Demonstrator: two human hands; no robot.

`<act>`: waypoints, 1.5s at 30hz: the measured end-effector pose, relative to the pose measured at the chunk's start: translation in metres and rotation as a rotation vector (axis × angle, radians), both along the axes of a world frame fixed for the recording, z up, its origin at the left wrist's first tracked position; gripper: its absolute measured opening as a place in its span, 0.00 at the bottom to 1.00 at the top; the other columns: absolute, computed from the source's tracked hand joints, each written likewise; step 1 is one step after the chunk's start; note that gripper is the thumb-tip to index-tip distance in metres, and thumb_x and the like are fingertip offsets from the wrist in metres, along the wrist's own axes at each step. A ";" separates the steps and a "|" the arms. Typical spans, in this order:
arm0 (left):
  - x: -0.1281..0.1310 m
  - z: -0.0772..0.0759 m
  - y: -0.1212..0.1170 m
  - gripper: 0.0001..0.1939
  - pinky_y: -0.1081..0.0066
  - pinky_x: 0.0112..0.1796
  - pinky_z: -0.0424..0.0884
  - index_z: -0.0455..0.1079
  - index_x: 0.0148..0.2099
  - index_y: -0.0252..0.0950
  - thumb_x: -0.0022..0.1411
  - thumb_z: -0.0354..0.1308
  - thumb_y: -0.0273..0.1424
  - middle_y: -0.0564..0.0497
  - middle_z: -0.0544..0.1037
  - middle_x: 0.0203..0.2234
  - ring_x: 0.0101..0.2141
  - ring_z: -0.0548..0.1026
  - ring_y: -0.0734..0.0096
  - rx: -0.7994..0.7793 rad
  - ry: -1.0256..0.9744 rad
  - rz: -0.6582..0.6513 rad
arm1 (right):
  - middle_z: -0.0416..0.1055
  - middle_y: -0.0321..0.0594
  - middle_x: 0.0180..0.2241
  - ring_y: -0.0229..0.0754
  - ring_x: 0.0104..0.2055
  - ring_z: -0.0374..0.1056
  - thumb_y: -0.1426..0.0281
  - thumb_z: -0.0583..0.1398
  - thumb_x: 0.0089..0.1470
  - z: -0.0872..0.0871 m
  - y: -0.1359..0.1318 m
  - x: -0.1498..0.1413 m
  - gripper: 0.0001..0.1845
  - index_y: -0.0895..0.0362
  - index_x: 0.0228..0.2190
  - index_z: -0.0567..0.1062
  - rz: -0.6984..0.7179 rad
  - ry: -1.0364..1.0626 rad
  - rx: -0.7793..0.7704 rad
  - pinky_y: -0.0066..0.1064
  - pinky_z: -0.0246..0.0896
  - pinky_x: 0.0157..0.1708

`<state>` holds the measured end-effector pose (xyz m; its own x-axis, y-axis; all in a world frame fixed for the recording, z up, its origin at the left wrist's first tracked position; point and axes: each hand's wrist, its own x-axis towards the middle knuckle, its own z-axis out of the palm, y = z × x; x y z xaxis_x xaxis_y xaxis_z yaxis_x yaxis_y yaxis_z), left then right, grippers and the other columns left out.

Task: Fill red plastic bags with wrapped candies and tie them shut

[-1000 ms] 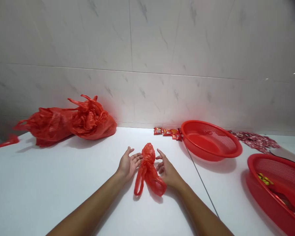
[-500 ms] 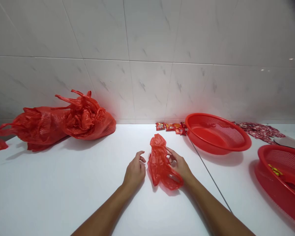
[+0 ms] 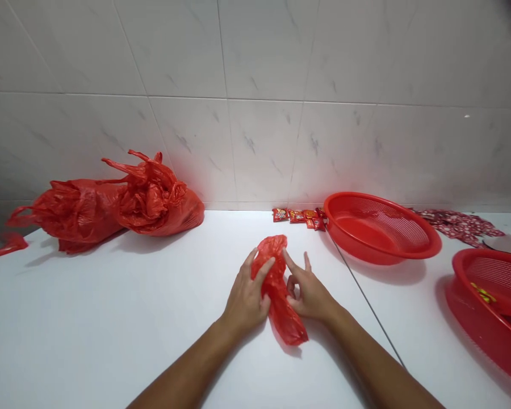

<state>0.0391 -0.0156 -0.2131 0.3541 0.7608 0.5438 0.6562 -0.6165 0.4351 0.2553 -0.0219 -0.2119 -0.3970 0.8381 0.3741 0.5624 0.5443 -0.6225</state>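
A small crumpled red plastic bag lies on the white table in front of me. My left hand rests on its left side, with the fingers laid over the bag's upper part and pressing it. My right hand touches the bag's right side, thumb and bent fingers pinching the plastic while the forefinger points up toward the bag's top. The bag's lower end sticks out toward me between both wrists.
Two stuffed red plastic bags lie at the back left by the tiled wall. Small red snack packets sit by the wall. A red basket stands at the right, a second red basket with packets nearer right, patterned wrappers behind.
My left hand moved right from the table onto the bag and now presses it. The bag has been gathered narrower between both hands, and my right hand shifted its pinch.
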 end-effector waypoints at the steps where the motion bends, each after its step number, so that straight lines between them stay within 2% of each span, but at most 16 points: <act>1: -0.006 0.000 0.006 0.46 0.52 0.56 0.76 0.62 0.73 0.47 0.54 0.54 0.17 0.43 0.55 0.75 0.63 0.71 0.50 -0.118 -0.024 0.011 | 0.72 0.22 0.27 0.39 0.28 0.74 0.77 0.60 0.47 0.000 0.000 0.003 0.63 0.50 0.77 0.37 0.091 0.069 -0.067 0.67 0.21 0.73; 5: -0.025 0.011 0.021 0.31 0.62 0.47 0.77 0.80 0.55 0.42 0.53 0.49 0.20 0.48 0.84 0.48 0.45 0.82 0.60 -0.545 -0.171 -0.033 | 0.68 0.25 0.23 0.48 0.50 0.79 0.69 0.64 0.47 0.003 0.000 0.018 0.62 0.52 0.77 0.41 0.331 0.384 -0.355 0.57 0.45 0.72; 9: -0.026 0.024 0.017 0.17 0.68 0.33 0.70 0.82 0.38 0.40 0.54 0.51 0.27 0.51 0.84 0.31 0.31 0.78 0.62 -0.704 -0.226 -0.006 | 0.81 0.40 0.37 0.55 0.63 0.71 0.67 0.65 0.50 0.004 0.007 0.031 0.58 0.52 0.76 0.46 0.228 0.403 -0.376 0.60 0.47 0.71; 14: -0.024 0.031 0.013 0.12 0.69 0.27 0.54 0.74 0.23 0.40 0.57 0.54 0.33 0.54 0.70 0.18 0.22 0.64 0.69 -0.695 -0.014 0.159 | 0.83 0.36 0.38 0.55 0.59 0.76 0.71 0.63 0.52 -0.003 0.019 0.044 0.59 0.49 0.76 0.41 0.026 0.161 -0.233 0.68 0.14 0.72; 16: -0.026 0.033 0.015 0.15 0.68 0.26 0.53 0.73 0.22 0.41 0.59 0.54 0.35 0.54 0.68 0.17 0.21 0.63 0.69 -0.692 0.118 0.273 | 0.82 0.43 0.48 0.59 0.63 0.71 0.69 0.60 0.56 -0.002 0.019 0.047 0.55 0.50 0.77 0.39 -0.114 0.117 -0.020 0.72 0.11 0.70; 20: -0.030 0.036 0.019 0.18 0.66 0.31 0.62 0.82 0.47 0.42 0.62 0.53 0.37 0.48 0.82 0.29 0.31 0.77 0.57 -0.594 0.186 0.432 | 0.52 0.49 0.75 0.67 0.78 0.39 0.64 0.54 0.64 0.008 0.004 0.038 0.46 0.46 0.76 0.41 -0.459 0.089 0.638 0.76 0.31 0.69; 22: -0.030 0.037 0.018 0.32 0.64 0.36 0.67 0.69 0.69 0.39 0.64 0.52 0.37 0.45 0.84 0.36 0.38 0.81 0.50 -0.564 0.192 0.492 | 0.37 0.40 0.78 0.71 0.78 0.29 0.58 0.57 0.62 0.012 -0.009 0.023 0.49 0.37 0.76 0.38 -0.430 0.010 0.807 0.77 0.32 0.68; 24: -0.028 0.034 0.016 0.42 0.62 0.37 0.69 0.49 0.79 0.36 0.65 0.52 0.37 0.45 0.84 0.35 0.39 0.82 0.48 -0.568 0.218 0.515 | 0.35 0.33 0.78 0.76 0.78 0.24 0.49 0.62 0.56 0.013 -0.021 0.001 0.54 0.30 0.74 0.41 -0.315 -0.104 0.837 0.79 0.27 0.68; 26: -0.025 0.029 0.013 0.47 0.61 0.37 0.72 0.37 0.81 0.39 0.67 0.53 0.37 0.45 0.84 0.39 0.37 0.83 0.49 -0.556 0.211 0.487 | 0.42 0.33 0.77 0.79 0.77 0.18 0.41 0.67 0.49 0.011 -0.026 -0.021 0.55 0.27 0.72 0.51 -0.262 -0.213 0.797 0.79 0.23 0.67; 29: -0.020 0.017 0.009 0.51 0.54 0.44 0.77 0.32 0.81 0.48 0.66 0.58 0.35 0.36 0.68 0.67 0.50 0.81 0.47 -0.356 0.137 0.456 | 0.50 0.39 0.75 0.77 0.76 0.13 0.38 0.67 0.50 0.006 -0.024 -0.041 0.49 0.28 0.70 0.60 -0.307 -0.329 0.715 0.78 0.20 0.67; 32: -0.016 0.010 0.008 0.55 0.37 0.63 0.65 0.36 0.80 0.54 0.61 0.63 0.27 0.42 0.33 0.78 0.72 0.55 0.31 0.044 0.087 0.406 | 0.46 0.41 0.77 0.79 0.76 0.14 0.40 0.67 0.54 0.002 -0.016 -0.041 0.45 0.29 0.69 0.62 -0.425 -0.381 0.622 0.77 0.21 0.67; 35: -0.013 0.011 0.009 0.54 0.29 0.69 0.48 0.44 0.79 0.59 0.60 0.66 0.22 0.53 0.22 0.78 0.75 0.32 0.28 0.371 0.070 0.303 | 0.40 0.43 0.78 0.80 0.76 0.15 0.44 0.69 0.54 -0.001 -0.010 -0.033 0.42 0.31 0.68 0.66 -0.495 -0.409 0.534 0.77 0.22 0.66; 37: -0.012 0.014 0.009 0.45 0.28 0.69 0.45 0.61 0.73 0.60 0.60 0.68 0.21 0.57 0.25 0.78 0.75 0.32 0.29 0.484 0.083 0.251 | 0.38 0.43 0.78 0.80 0.76 0.15 0.49 0.69 0.57 -0.002 -0.008 -0.028 0.36 0.32 0.65 0.71 -0.524 -0.412 0.486 0.78 0.23 0.66; 40: -0.010 0.016 0.004 0.24 0.29 0.69 0.48 0.80 0.54 0.54 0.60 0.69 0.22 0.53 0.50 0.76 0.75 0.43 0.35 0.545 0.116 0.183 | 0.39 0.39 0.78 0.79 0.76 0.13 0.60 0.69 0.60 -0.002 -0.006 -0.026 0.18 0.38 0.53 0.81 -0.534 -0.396 0.385 0.80 0.25 0.65; 43: -0.002 0.014 -0.007 0.13 0.45 0.61 0.71 0.80 0.46 0.45 0.64 0.64 0.21 0.45 0.79 0.56 0.61 0.72 0.52 0.612 0.122 -0.150 | 0.44 0.35 0.77 0.79 0.76 0.12 0.70 0.69 0.59 -0.003 -0.003 -0.026 0.03 0.49 0.34 0.85 -0.498 -0.391 0.292 0.81 0.28 0.64; 45: 0.008 0.011 -0.015 0.11 0.59 0.49 0.80 0.78 0.45 0.40 0.66 0.60 0.19 0.46 0.83 0.42 0.46 0.80 0.62 0.604 0.117 -0.415 | 0.47 0.33 0.77 0.79 0.76 0.14 0.75 0.68 0.57 -0.004 -0.002 -0.026 0.10 0.54 0.25 0.82 -0.483 -0.399 0.264 0.82 0.28 0.64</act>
<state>0.0474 -0.0301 -0.2023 0.6291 0.1315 0.7661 0.3382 -0.9337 -0.1174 0.2290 -0.0240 -0.2155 -0.1511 0.8570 0.4927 0.9396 0.2794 -0.1977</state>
